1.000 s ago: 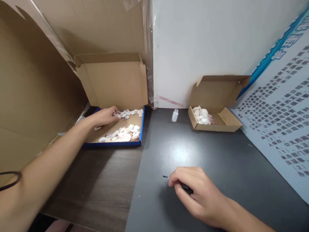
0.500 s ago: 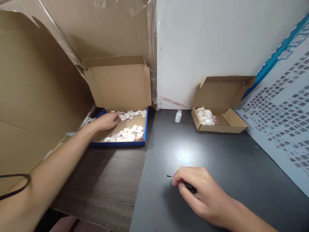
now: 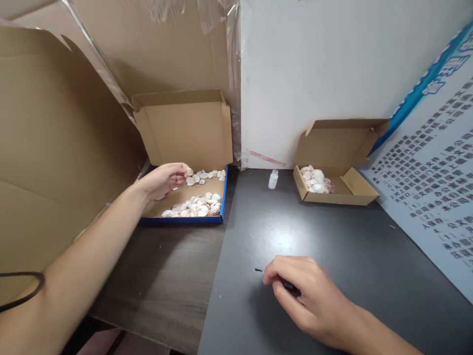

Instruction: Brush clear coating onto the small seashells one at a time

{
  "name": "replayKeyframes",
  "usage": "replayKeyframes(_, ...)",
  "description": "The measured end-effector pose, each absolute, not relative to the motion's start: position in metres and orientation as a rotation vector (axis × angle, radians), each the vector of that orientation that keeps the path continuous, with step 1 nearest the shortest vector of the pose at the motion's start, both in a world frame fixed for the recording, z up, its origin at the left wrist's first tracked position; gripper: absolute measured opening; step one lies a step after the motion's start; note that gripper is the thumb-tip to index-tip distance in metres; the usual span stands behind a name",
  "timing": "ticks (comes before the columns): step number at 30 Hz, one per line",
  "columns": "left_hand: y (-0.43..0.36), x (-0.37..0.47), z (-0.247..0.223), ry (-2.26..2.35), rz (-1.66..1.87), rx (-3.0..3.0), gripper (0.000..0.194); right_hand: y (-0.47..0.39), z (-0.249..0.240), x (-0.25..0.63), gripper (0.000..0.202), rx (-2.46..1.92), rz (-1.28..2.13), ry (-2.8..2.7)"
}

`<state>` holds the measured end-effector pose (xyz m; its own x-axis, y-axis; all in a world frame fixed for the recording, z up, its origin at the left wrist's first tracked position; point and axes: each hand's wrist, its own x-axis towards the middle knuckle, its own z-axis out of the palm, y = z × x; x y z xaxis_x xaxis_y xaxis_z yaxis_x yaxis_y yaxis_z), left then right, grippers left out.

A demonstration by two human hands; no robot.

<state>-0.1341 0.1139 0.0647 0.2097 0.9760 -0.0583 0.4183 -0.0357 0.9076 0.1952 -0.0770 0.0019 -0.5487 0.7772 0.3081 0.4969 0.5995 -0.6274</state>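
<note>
My left hand (image 3: pixel 168 179) is raised over the blue-edged cardboard box (image 3: pixel 222 204), its fingertips pinched on a small pale seashell (image 3: pixel 189 172). Beneath it in the box lie a heap of white and pinkish seashells (image 3: pixel 199 204) near the front and a looser row of shells (image 3: pixel 210 174) along the back. My right hand (image 3: pixel 308 296) hovers low over the dark grey table, closed around a small brush (image 3: pixel 290 287) with a black handle. The brush's thin dark tip points left past the fingers; most of its handle is hidden in my palm.
A small white open-topped bottle (image 3: pixel 273 179) stands near the back wall. To its right an open cardboard box (image 3: pixel 340 197) holds more white shells in its left part. Cardboard panels (image 3: pixel 55 138) rise on the left; a printed sheet (image 3: pixel 436 187) leans at the right.
My left hand has lifted from the back of the box and moved slightly up and right, bringing a seashell up in its fingertips. My right hand stays in place with the brush.
</note>
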Motion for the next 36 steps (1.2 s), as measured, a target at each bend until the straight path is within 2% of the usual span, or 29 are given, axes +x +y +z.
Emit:
replayKeyframes(10, 0.104, -0.118, 0.062, 1.160, 0.791, 1.454, 0.015, -0.076, 0.004, 0.195, 0.017, -1.005, 0.658, -2.261)
replayKeyframes(15, 0.097, -0.109, 0.061, 1.133, 0.756, 1.452, 0.018, -0.076, 0.003, 0.195, 0.016, -0.994, 0.672, -2.230)
replayKeyframes(24, 0.046, -0.028, 0.069, 0.844, 0.454, 1.663, 0.021, -0.066, 0.007, 0.199, 0.016, -1.039, 0.620, -2.018)
replayKeyframes(29, 0.047, 0.021, 0.048, 0.918, 0.562, 1.366, 0.021, -0.049, 0.009, 0.209, 0.014, -1.195, 0.571, -1.776)
replayKeyframes(32, 0.065, 0.045, 0.030, 0.962, 0.617, 1.262, 0.023, -0.030, 0.013, 0.224, 0.013, -1.335, 0.640, -1.647)
replayKeyframes(35, 0.086, 0.061, 0.017, 1.033, 0.648, 1.198, 0.020, -0.003, 0.018, 0.241, 0.013, -1.400, 0.571, -1.632)
replayKeyframes(36, 0.091, 0.064, 0.014, 1.052, 0.657, 1.185, 0.033, 0.006, 0.020, 0.247, 0.013, -1.411, 0.540, -1.641)
